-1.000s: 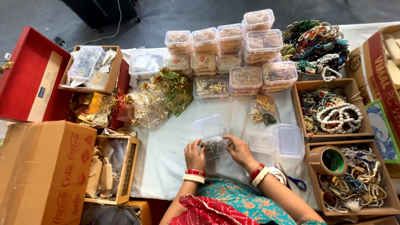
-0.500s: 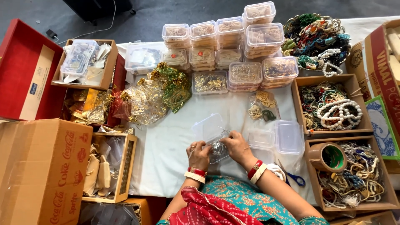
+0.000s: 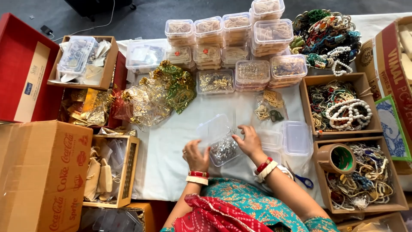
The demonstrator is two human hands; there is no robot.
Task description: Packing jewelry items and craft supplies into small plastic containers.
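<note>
White cloth-covered worktop [image 3: 171, 146]: left hand [image 3: 195, 155] and right hand [image 3: 249, 141] both grip a small clear plastic box of silver trinkets [image 3: 223, 150] at centre, its hinged lid [image 3: 213, 127] open at eleven o'clock, not yet closed

- We count two hands: left hand [image 3: 196, 155], right hand [image 3: 249, 141].
- One open clear box [image 3: 223, 151] between them, its lid [image 3: 213, 127] up.
- Two empty clear tubs [image 3: 297, 137] beside the right hand.
- One tape roll [image 3: 338, 157].
- One pair of scissors [image 3: 304, 180].
- Two trays of beads [image 3: 339, 105], right side.
- One red box [image 3: 23, 73].
- Stacked tubs [image 3: 223, 32] at the back; exact number we can't tell.
</note>
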